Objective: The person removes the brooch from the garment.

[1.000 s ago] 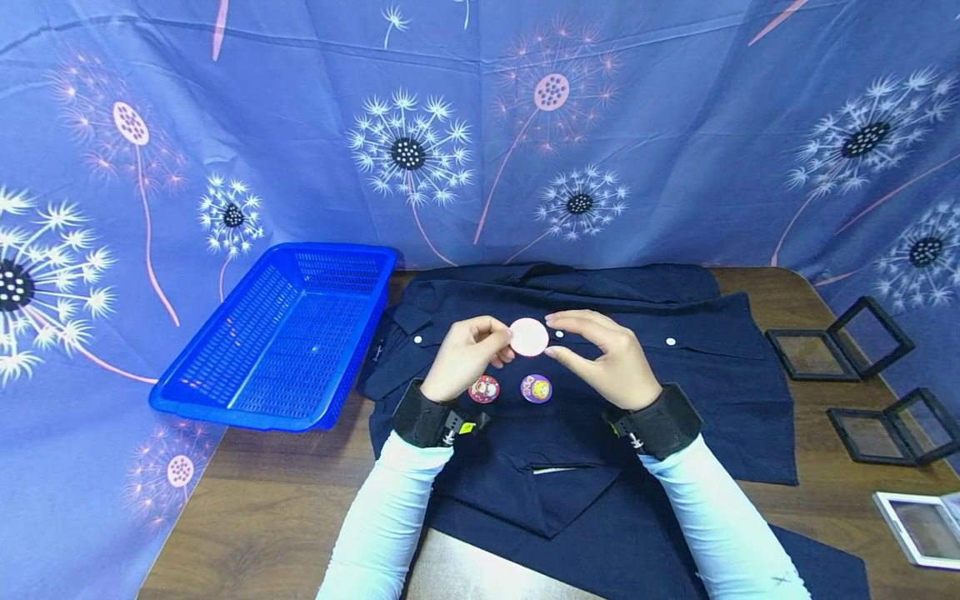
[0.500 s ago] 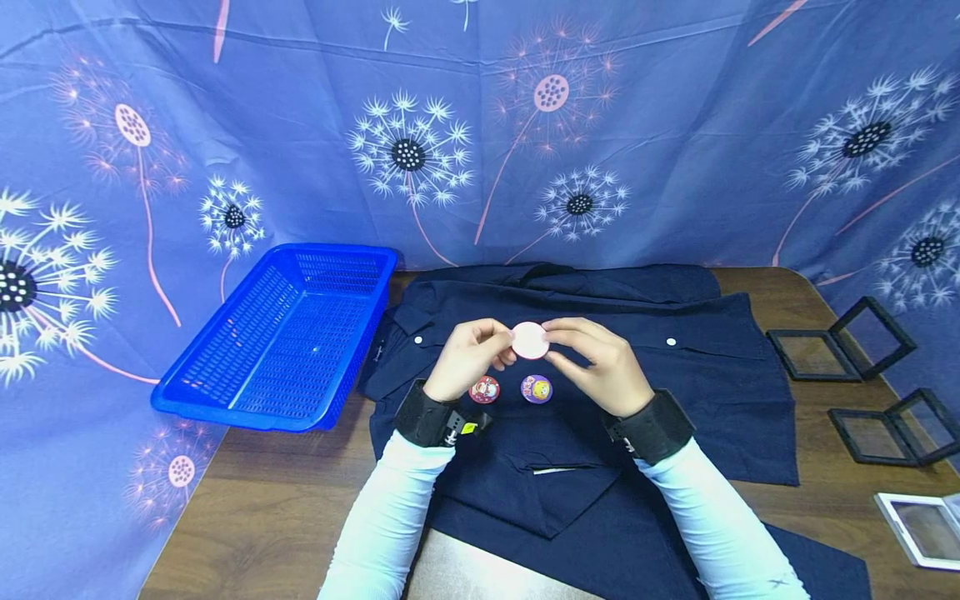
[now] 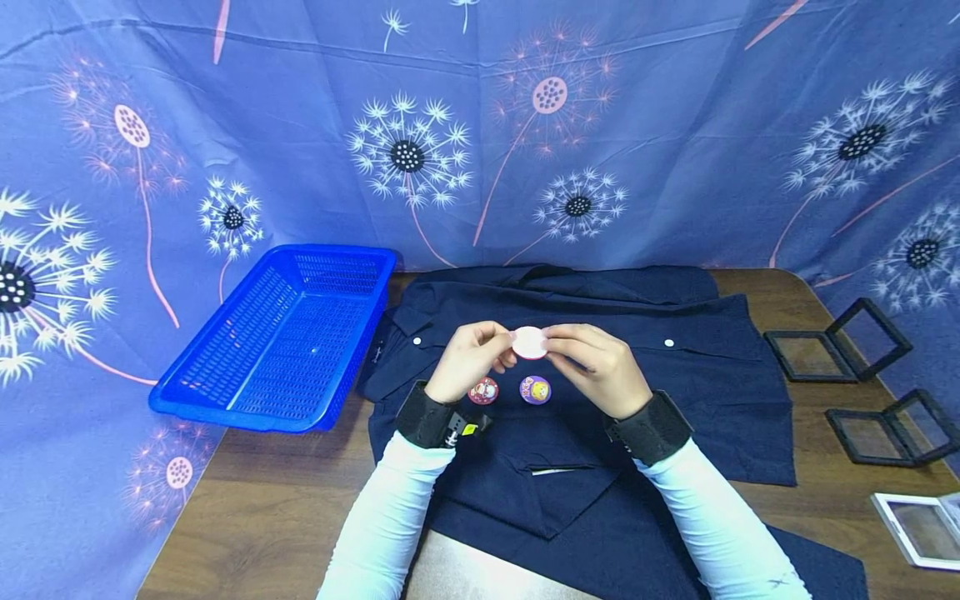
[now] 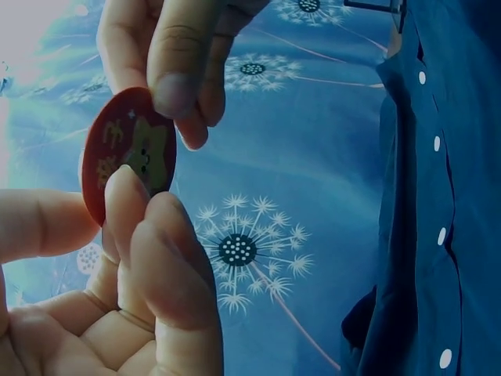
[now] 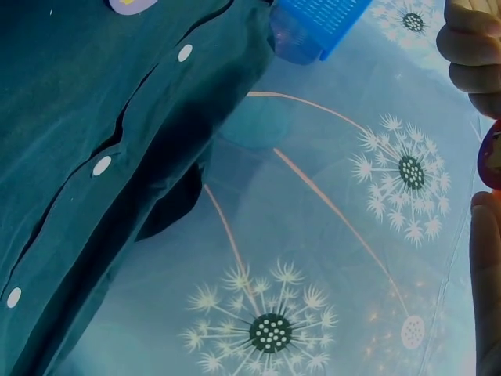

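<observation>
A round badge [image 3: 530, 342] is held up over a dark navy shirt [image 3: 720, 400]. Its upward side looks pale in the head view, while the left wrist view shows a red face with yellow characters and a cartoon figure. My left hand [image 3: 467, 363] pinches the badge's left edge. From the other side, my right hand [image 3: 602, 368] pinches its right edge between thumb and fingers. Below, on the shirt, lie a red badge [image 3: 483, 390] and a purple badge [image 3: 536, 390] with a yellow figure. In the right wrist view, the held badge [image 5: 491, 160] is cut off at the edge.
To the left stands a blue plastic basket [image 3: 273, 342]. Two open black frames, one farther back [image 3: 813, 357] and one nearer [image 3: 868, 437], rest on the wooden table [image 3: 247, 508] at right, with a white frame [image 3: 915, 530] nearer me. A dandelion-print curtain [image 3: 480, 167] hangs behind.
My right hand has moved slightly left and closed its fingers onto the badge's right edge. The badge has tilted, looking flatter in the head view. My left hand has barely moved.
</observation>
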The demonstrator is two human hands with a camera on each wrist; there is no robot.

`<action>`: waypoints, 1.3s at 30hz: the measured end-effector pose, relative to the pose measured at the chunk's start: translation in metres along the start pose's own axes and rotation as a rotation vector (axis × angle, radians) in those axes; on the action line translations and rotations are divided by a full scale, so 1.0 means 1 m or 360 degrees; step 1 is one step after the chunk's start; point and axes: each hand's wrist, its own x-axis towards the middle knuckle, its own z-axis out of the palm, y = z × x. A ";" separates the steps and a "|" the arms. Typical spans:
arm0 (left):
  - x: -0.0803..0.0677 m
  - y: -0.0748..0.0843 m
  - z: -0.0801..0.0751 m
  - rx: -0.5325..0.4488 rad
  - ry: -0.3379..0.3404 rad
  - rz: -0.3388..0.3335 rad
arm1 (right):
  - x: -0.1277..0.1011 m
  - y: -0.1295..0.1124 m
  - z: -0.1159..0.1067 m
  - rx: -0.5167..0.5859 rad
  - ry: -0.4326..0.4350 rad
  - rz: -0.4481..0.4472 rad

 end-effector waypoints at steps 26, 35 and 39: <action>-0.015 -0.007 -0.008 0.0591 0.0159 0.0192 | -0.003 0.008 -0.016 0.0029 0.0191 0.0093; -0.022 -0.025 -0.021 0.0993 0.0331 0.0308 | -0.016 0.019 -0.035 0.0074 0.0379 0.0462; -0.026 -0.033 -0.028 0.1154 0.0333 0.0324 | -0.023 0.026 -0.046 0.0049 0.0458 0.0626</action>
